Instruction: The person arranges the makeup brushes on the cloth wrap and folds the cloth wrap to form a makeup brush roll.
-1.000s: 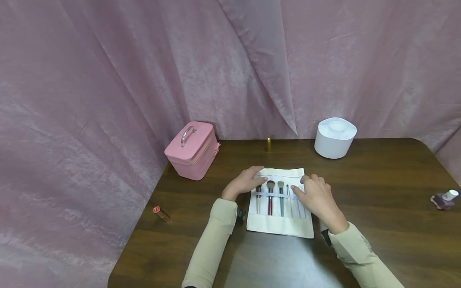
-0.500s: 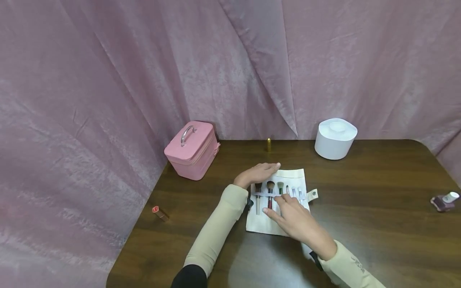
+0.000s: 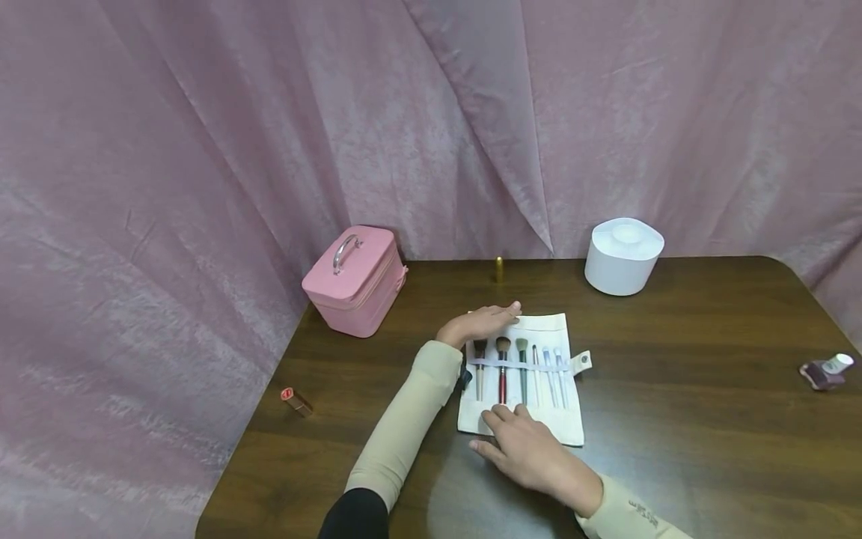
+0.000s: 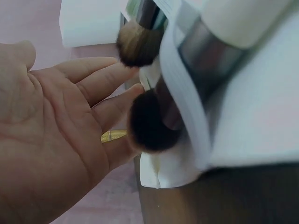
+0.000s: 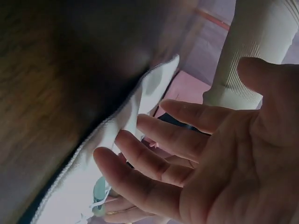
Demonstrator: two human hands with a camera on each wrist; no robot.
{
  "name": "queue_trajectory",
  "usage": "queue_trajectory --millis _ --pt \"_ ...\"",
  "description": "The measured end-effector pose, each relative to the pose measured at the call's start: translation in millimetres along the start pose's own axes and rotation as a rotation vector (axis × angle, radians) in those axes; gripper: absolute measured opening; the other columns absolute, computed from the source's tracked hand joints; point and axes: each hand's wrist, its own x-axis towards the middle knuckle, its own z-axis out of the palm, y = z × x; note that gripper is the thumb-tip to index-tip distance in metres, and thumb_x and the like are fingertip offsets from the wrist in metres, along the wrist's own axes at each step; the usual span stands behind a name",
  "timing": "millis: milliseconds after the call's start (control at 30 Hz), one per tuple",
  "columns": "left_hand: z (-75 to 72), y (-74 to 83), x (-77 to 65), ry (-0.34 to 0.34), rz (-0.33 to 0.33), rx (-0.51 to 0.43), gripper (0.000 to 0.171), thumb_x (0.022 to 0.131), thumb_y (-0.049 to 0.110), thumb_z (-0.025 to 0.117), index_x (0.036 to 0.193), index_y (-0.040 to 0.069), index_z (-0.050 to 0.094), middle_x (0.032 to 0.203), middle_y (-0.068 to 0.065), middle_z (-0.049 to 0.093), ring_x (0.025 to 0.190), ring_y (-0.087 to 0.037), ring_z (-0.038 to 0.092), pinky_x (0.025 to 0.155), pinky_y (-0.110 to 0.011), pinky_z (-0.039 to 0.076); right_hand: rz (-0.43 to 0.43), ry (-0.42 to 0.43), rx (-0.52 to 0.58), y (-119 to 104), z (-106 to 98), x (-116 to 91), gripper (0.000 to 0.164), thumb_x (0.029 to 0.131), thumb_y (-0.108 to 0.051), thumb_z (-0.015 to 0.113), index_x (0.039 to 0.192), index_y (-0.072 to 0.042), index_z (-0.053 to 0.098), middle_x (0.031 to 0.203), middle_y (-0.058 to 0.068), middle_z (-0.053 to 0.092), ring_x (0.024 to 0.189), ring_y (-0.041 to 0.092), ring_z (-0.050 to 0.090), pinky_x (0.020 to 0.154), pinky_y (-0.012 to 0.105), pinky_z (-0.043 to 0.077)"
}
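Note:
A white fabric brush roll (image 3: 567,425) lies unrolled on the table, with several makeup brushes tucked under its elastic band (image 3: 532,365). Among them are a red-handled brush (image 3: 502,374) and a green-handled brush (image 3: 523,378). My left hand (image 3: 480,323), fingers extended, lies over the roll's upper left corner. In the left wrist view, a dark brush head (image 4: 152,123) appears in front of its fingertips. My right hand (image 3: 528,453) has its loosely spread fingers at the roll's lower edge, seen close to the white cloth (image 5: 110,133) in the right wrist view. Neither hand grips anything.
A pink vanity case (image 3: 353,281) stands at the back left, and a white lidded container (image 3: 623,258) at the back right. A gold tube (image 3: 499,269) stands between them. One lipstick tube (image 3: 297,402) is at left, a nail polish bottle (image 3: 824,372) at far right.
My right hand has moved from the roll's right side down to its lower edge, uncovering the snap tab and the brushes. The left hand has shifted right along the top edge.

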Motion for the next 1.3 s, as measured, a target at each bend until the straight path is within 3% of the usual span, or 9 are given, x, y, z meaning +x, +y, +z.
queue_trajectory --millis 100,300,700,1033,1200,1300 --pt "-0.2 -2.8 0.7 -0.017 -0.011 -0.004 0.077 0.102 0.070 0.016 0.151 0.023 0.052 0.157 0.002 0.044 0.151 -0.024 0.023 0.121 -0.049 0.016 -0.005 0.004 -0.032 1 3 0 0.042 0.096 -0.038 0.068 0.114 -0.001 0.066 0.112 0.012 0.063 0.092 0.036 0.056 0.064 0.054 0.051" --pt "0.3 -5.1 -1.8 -0.042 -0.018 -0.034 0.076 0.102 0.068 0.019 0.155 0.020 0.045 0.160 -0.003 0.039 0.149 -0.022 0.029 0.117 -0.043 0.028 -0.003 -0.002 -0.053 4 2 -3 0.042 0.094 -0.038 0.070 0.112 0.000 0.066 0.112 0.013 0.063 0.092 0.034 0.055 0.063 0.053 0.050" --pt "-0.7 -11.7 -9.3 -0.022 -0.037 0.012 0.071 0.107 0.059 0.022 0.158 0.013 0.037 0.162 -0.008 0.034 0.151 -0.025 0.026 0.119 -0.040 0.024 0.009 0.059 -0.066 18 -2 -15 0.035 0.091 -0.041 0.073 0.099 -0.008 0.065 0.098 0.003 0.062 0.079 0.026 0.050 0.054 0.044 0.044" --pt "-4.1 -27.0 -28.5 -0.022 -0.013 0.028 0.065 0.109 0.050 0.026 0.158 0.008 0.035 0.161 -0.010 0.035 0.150 -0.025 0.027 0.119 -0.038 0.024 0.040 0.125 -0.060 36 -7 -24 0.027 0.090 -0.039 0.074 0.088 -0.016 0.060 0.089 -0.003 0.059 0.074 0.024 0.049 0.060 0.041 0.043" --pt "-5.1 -29.5 -41.4 -0.030 0.001 0.033 0.063 0.110 0.047 0.031 0.157 0.006 0.036 0.161 -0.010 0.036 0.149 -0.025 0.028 0.119 -0.036 0.024 0.043 0.145 -0.056 47 -14 -29 0.028 0.086 -0.036 0.079 0.091 -0.013 0.063 0.091 -0.002 0.061 0.075 0.021 0.050 0.066 0.038 0.044" --pt "-5.6 -30.8 -50.5 -0.035 0.033 0.088 0.059 0.110 0.039 0.038 0.156 0.002 0.037 0.160 -0.012 0.037 0.148 -0.026 0.031 0.119 -0.037 0.026 0.032 0.142 -0.067 54 -18 -31 0.035 0.081 -0.036 0.083 0.095 -0.011 0.065 0.090 -0.002 0.061 0.074 0.019 0.051 0.065 0.037 0.044"
